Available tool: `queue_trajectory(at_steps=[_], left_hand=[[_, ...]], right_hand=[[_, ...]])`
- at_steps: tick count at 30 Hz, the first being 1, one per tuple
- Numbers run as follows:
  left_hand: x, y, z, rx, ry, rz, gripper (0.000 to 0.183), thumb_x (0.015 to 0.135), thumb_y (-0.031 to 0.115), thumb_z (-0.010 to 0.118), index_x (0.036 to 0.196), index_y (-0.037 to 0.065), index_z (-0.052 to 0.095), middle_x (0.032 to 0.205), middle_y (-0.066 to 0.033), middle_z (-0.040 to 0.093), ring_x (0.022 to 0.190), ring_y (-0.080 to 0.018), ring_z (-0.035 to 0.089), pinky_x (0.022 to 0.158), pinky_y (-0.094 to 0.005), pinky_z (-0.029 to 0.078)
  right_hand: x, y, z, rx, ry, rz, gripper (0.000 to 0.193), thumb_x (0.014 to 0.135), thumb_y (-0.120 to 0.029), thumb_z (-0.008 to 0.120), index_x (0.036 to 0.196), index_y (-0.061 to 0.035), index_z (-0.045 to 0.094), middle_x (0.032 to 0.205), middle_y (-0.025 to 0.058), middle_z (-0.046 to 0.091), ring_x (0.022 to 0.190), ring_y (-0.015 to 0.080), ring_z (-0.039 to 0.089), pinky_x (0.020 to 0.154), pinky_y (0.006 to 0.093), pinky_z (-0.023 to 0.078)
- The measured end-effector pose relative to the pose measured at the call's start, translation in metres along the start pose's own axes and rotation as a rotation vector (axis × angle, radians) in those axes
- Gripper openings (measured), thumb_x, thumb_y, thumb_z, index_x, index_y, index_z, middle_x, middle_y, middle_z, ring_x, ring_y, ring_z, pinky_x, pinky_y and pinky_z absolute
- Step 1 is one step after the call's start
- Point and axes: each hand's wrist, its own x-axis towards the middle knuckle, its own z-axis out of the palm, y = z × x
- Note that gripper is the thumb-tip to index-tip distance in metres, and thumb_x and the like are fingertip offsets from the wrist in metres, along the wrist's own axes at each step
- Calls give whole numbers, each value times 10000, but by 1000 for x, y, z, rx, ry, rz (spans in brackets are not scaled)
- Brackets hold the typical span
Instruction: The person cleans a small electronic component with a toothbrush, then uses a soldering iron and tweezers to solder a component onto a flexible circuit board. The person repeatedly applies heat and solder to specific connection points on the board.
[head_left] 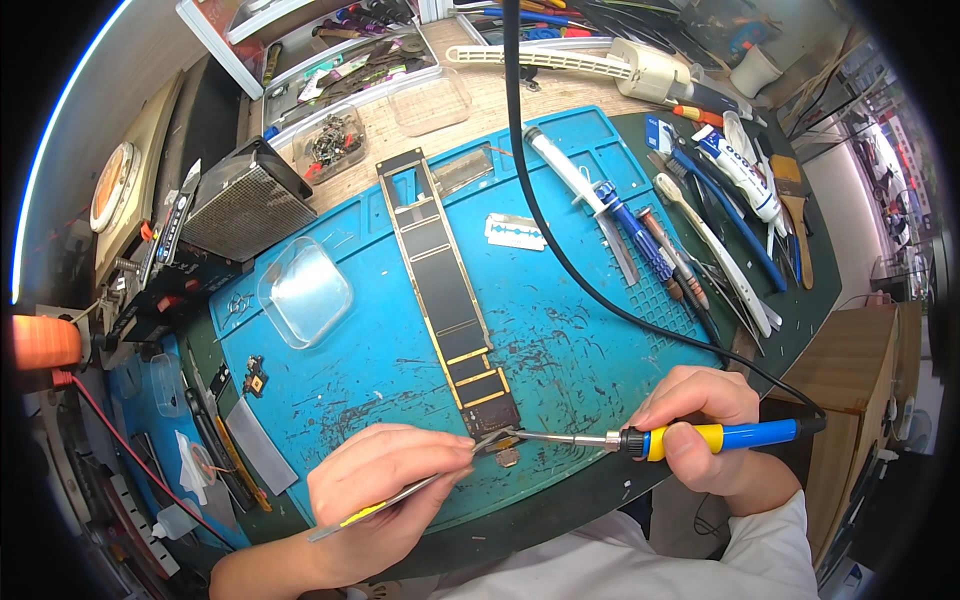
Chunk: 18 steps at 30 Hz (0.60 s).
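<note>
A long, narrow circuit board with gold-edged dark shields lies lengthwise on the blue work mat. My left hand is closed on a pair of metal tweezers, their tips at the board's near end. From the right, my right hand grips a soldering iron with a yellow and blue handle. Its metal shaft points left, and the tip meets the same near end, close to the tweezers. A small brownish piece sits just below; whether it is attached I cannot tell.
The iron's black cable loops across the mat. A razor blade, a clear plastic tray and a syringe lie on it. Brushes and a white tube crowd the right; a boxy fan unit stands left.
</note>
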Motion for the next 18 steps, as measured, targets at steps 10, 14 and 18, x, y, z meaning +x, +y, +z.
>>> queue_trajectory(at_steps=[10, 14, 18], left_hand=[[2, -2, 0, -5, -5, 9, 240, 780, -102, 843, 993, 0, 802, 983, -134, 816, 872, -277, 791, 775, -347, 613], [1, -1, 0, -16, 0, 4, 240, 786, -106, 838, 999, -2, 799, 985, -136, 816, 877, -276, 793, 777, -348, 614], [-1, -2, -2, -39, 11, -22, 228, 805, -100, 837, 1007, -5, 787, 989, -145, 814, 893, -277, 794, 793, -347, 617]], right_hand=[[-8, 2, -1, 135, 80, 94, 158, 966, -122, 681, 1001, 20, 740, 816, 128, 743, 683, 163, 729, 604, 274, 555], [-9, 4, 0, 144, 90, 67, 168, 986, -126, 667, 1019, 28, 726, 829, 136, 736, 672, 167, 729, 594, 272, 554], [-10, 3, 1, 183, 109, 72, 180, 1002, -129, 647, 1035, 35, 712, 868, 147, 721, 689, 165, 728, 605, 273, 554]])
